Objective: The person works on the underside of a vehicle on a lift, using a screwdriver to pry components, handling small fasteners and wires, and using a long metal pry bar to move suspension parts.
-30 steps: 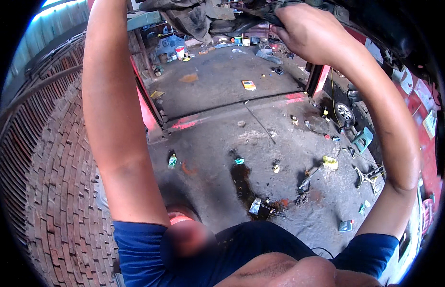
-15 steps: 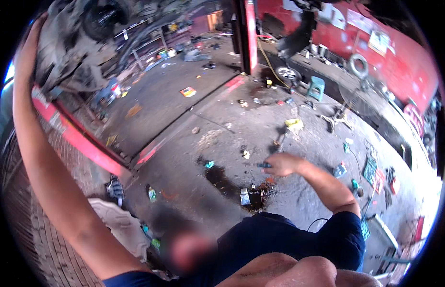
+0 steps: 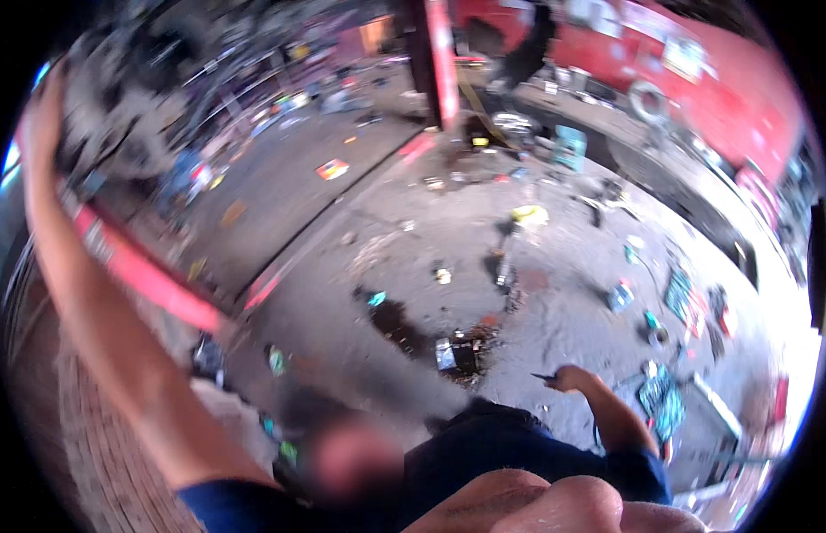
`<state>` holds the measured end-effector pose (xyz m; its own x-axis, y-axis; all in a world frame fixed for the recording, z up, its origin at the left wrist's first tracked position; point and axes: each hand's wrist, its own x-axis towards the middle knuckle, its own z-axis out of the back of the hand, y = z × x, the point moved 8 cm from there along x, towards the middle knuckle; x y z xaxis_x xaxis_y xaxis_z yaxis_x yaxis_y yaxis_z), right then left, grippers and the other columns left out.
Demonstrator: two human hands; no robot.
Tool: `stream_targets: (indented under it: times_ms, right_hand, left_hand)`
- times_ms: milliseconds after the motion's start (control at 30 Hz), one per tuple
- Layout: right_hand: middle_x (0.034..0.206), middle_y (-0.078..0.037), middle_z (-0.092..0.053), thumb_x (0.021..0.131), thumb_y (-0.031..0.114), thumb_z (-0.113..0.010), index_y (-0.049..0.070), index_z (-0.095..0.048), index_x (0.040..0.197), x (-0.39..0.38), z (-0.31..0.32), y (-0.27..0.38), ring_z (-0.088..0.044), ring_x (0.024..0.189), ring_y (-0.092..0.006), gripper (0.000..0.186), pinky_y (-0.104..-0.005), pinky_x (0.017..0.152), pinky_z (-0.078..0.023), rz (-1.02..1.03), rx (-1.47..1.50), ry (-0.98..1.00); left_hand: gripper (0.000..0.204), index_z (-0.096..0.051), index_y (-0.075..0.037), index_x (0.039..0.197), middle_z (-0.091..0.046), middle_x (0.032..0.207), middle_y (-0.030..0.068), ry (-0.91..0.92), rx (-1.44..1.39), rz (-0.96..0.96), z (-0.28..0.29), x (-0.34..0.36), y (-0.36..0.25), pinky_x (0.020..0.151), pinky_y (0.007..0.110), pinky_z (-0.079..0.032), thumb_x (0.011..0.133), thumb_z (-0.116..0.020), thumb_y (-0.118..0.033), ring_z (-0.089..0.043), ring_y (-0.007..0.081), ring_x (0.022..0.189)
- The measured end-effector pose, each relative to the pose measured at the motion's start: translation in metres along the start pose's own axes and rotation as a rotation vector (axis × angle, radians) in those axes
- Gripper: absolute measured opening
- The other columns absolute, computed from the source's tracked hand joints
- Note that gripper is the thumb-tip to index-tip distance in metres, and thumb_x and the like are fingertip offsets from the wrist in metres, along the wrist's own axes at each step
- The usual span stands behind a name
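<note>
My left arm reaches up along the left side, and my left hand (image 3: 47, 111) is raised beside the dirty grey underside of a vehicle (image 3: 119, 107). Its fingers are smeared by motion, so whether they grip anything cannot be told. Low on the right, close to my body, my right hand (image 3: 568, 379) is closed around a thin dark tool (image 3: 543, 377). The tool's tip points left and its kind is too blurred to make out. Below this hand is the grey workshop floor (image 3: 519, 417).
A red post (image 3: 441, 71) stands at the back, and a red beam (image 3: 146, 266) slants along the left. A dark oil stain (image 3: 395, 324) marks the floor. Farther off are a teal stool (image 3: 569, 147) and a yellow item (image 3: 530, 215). Teal netting-like material (image 3: 662, 400) lies to the right.
My right hand has drawn back toward my body and to the right, the dark tool still in it. My left arm stays raised. The view has shifted slightly and blurred.
</note>
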<state>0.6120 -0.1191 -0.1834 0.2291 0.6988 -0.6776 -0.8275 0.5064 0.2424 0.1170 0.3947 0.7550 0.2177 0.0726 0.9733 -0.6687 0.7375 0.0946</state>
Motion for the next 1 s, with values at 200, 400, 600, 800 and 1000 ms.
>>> stream_targets:
  times_ms: [200, 400, 600, 800, 1000]
  right_hand:
    - [0.066, -0.015, -0.070, 0.089, 0.056, -0.068, 0.002, -0.075, 0.075, -0.004, -0.060, -0.082, -0.070, 0.064, -0.0273, 0.056, -0.0421, 0.064, -0.054, -0.205, 0.501, -0.071]
    - [0.069, -0.010, -0.069, 0.095, 0.040, -0.069, 0.000, -0.071, 0.080, 0.007, -0.079, -0.092, -0.066, 0.058, -0.0213, 0.043, -0.0383, 0.054, -0.051, -0.143, 0.628, 0.099]
    - [0.066, -0.006, -0.064, 0.095, 0.037, -0.069, 0.002, -0.070, 0.083, 0.009, -0.095, -0.135, -0.062, 0.054, -0.0199, 0.037, -0.0374, 0.050, -0.051, -0.221, 0.743, 0.110]
    - [0.066, -0.007, -0.063, 0.095, 0.036, -0.069, 0.002, -0.069, 0.083, 0.004, -0.105, -0.163, -0.061, 0.052, -0.0202, 0.036, -0.0380, 0.048, -0.051, -0.279, 0.746, 0.050]
    - [0.058, -0.004, -0.057, 0.097, 0.032, -0.068, 0.008, -0.060, 0.071, 0.007, -0.177, -0.202, -0.055, 0.045, -0.0182, 0.037, -0.0368, 0.043, -0.046, -0.323, 1.079, 0.052]
  left_hand:
    - [0.060, -0.061, 0.004, 0.135, -0.065, 0.132, 0.0268, -0.082, -0.120, 0.185, 0.000, -0.025, -0.061, 0.106, 0.041, -0.047, 0.096, -0.066, -0.041, -0.062, 0.0358, 0.123]
    - [0.072, -0.055, 0.007, 0.140, -0.068, 0.127, 0.0232, -0.144, -0.227, 0.568, 0.018, -0.074, -0.045, 0.098, 0.038, -0.051, 0.094, -0.073, -0.045, -0.065, 0.0289, 0.116]
    - [0.062, -0.057, 0.002, 0.141, -0.068, 0.127, 0.0140, -0.143, -0.429, 0.693, 0.014, -0.085, -0.027, 0.094, 0.036, -0.052, 0.098, -0.070, -0.041, -0.064, 0.0238, 0.111]
    - [0.087, -0.049, 0.007, 0.146, -0.059, 0.142, 0.0185, -0.062, -0.418, 0.762, 0.011, -0.082, -0.020, 0.111, 0.040, -0.042, 0.093, -0.070, -0.058, -0.057, 0.0294, 0.129]
    - [0.101, -0.039, 0.012, 0.152, -0.053, 0.147, 0.0235, -0.097, -0.275, 0.772, 0.014, -0.077, -0.014, 0.114, 0.040, -0.040, 0.092, -0.069, -0.064, -0.052, 0.0313, 0.135]
